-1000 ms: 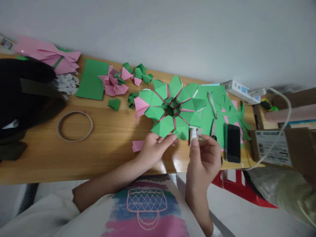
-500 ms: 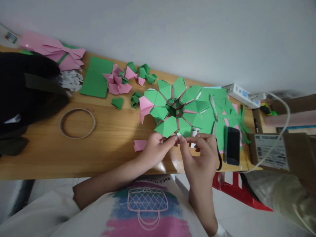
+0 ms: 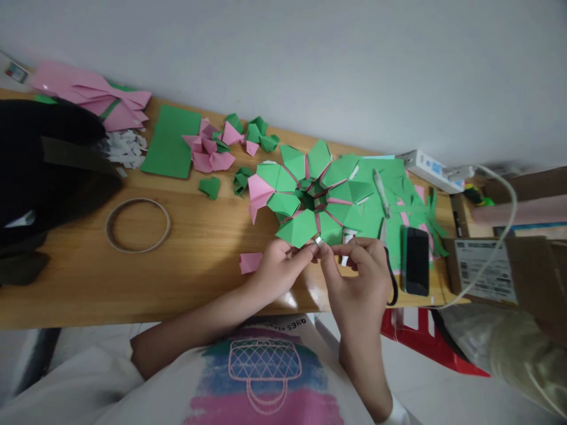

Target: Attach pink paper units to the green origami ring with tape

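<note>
A ring-shaped folded paper flower (image 3: 330, 222), green with pink edges and a dark hollow middle, stands at the near side of the table. At its front edge my left hand (image 3: 283, 260) is closed in a pinch, apparently on the paper there. My right hand (image 3: 357, 277) meets it from the right, thumb and forefinger pinched at a small white strip (image 3: 318, 241). Fingers partly hide that strip and the petal under it. Just behind my right fingers lies a small white tube or bottle (image 3: 348, 236). A pink folded piece (image 3: 250, 262) lies beside my left wrist.
Left of the flower are folded paper pieces (image 3: 210, 147), a green sheet (image 3: 170, 141), white scraps (image 3: 126, 147), a tape ring (image 3: 138, 225) and a dark bag (image 3: 48, 159). On the right lie a cutter (image 3: 381, 192), scissors (image 3: 391, 283), a phone (image 3: 416, 260) and a power strip (image 3: 432, 170).
Both hands stay pinched together at the flower's front edge, with the white strip slightly shifted between the fingertips. The whole view has moved a little.
</note>
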`<state>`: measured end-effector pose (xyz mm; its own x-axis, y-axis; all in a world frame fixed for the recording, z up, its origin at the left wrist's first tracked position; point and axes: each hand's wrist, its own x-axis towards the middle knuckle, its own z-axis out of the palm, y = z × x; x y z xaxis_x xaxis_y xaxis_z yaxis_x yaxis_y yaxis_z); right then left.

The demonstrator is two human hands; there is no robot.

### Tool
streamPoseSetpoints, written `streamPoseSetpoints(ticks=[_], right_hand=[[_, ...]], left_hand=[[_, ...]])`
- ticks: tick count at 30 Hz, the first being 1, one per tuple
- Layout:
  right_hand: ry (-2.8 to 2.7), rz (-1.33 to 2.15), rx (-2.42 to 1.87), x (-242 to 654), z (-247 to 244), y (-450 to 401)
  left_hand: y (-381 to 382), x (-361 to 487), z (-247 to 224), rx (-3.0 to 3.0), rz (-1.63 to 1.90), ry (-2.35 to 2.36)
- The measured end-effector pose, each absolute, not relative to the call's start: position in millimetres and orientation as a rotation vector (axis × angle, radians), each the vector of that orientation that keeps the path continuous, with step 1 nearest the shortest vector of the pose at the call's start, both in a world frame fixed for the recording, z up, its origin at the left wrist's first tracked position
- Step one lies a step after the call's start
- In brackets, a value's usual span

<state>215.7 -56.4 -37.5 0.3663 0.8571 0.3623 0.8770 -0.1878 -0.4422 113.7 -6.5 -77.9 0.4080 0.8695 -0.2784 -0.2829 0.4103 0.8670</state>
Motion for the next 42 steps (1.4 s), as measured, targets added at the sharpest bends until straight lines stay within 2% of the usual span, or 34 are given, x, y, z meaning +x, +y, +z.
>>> streamPoseSetpoints(ticks=[23,30,42], right_hand=[[-1.522,-0.036,-2.104,217.9,-33.7,-51.0],[-1.499,0.044,-2.123,219.2,-30.2,-48.7],[-1.489,0.012,-2.129,216.0,-33.2,-48.0]], left_hand=[[-8.0,112.3,-82.7,0.825,0.864,0.805],[-11.7,116.2,-85.0,0.651,0.88,0.879],[-17.5,127.6,-89.2,0.754,0.989,1.0]])
